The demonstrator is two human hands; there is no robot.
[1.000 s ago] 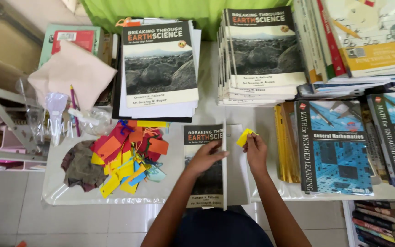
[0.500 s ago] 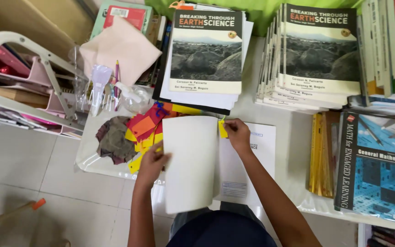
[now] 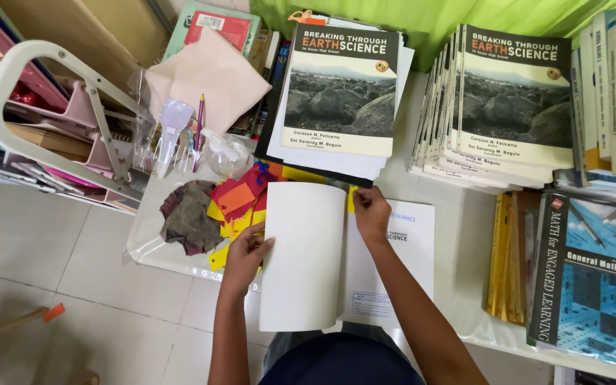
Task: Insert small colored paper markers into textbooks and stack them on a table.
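An open book [image 3: 393,271] lies on the table in front of me, its white inside cover [image 3: 302,257] folded out to the left. My left hand [image 3: 245,255] holds that cover by its left edge. My right hand [image 3: 371,210] presses a small yellow paper slip [image 3: 351,199] onto the top of the book near the spine. A pile of red, orange and yellow paper slips [image 3: 240,203] lies just left of the cover, partly hidden under it.
Two stacks of grey-covered textbooks [image 3: 342,93] [image 3: 507,107] stand at the back. Blue maths books [image 3: 586,278] and yellow-spined books [image 3: 504,257] lie right. A dark rag [image 3: 188,217], a pink cloth [image 3: 204,78], a plastic bag with pens [image 3: 180,139] and a white rack [image 3: 58,121] sit left.
The book, shut a second ago, has been opened with the cover swung left. My right hand carried the yellow slip onto the top of the open book. The view shifted left.
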